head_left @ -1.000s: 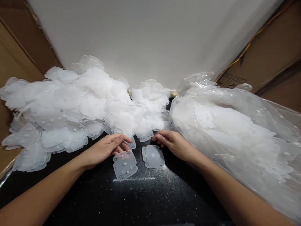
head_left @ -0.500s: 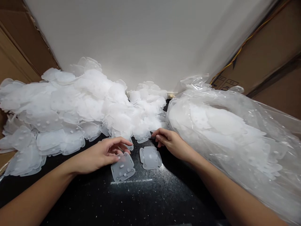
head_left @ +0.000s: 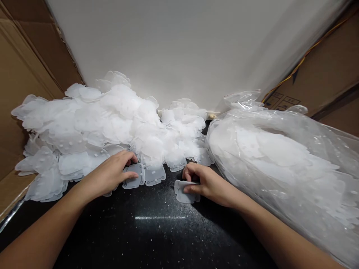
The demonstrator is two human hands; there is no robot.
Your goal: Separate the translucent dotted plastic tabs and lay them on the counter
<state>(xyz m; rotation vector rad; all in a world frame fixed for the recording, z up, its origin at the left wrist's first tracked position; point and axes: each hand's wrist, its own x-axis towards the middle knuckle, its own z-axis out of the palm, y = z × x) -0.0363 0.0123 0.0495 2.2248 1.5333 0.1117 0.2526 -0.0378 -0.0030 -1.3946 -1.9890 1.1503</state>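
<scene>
Both forearms [head_left: 47, 231] are bare as far up as can be seen, slender and smooth, with any sleeve well out of sight. The left hand [head_left: 110, 175] and the right hand [head_left: 207, 184] are bare as well, slim-fingered, the nails kept short and plain.

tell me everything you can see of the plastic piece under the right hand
The plastic piece is a thin, translucent whitish sheet with rounded corners, seemingly soft plastic. It lies flat on the black speckled tabletop, just in front of the big pile of like pieces and apart from it. The right hand covers its far right part, thumb on top. Whether it is pinched or only pressed cannot be told.
</scene>
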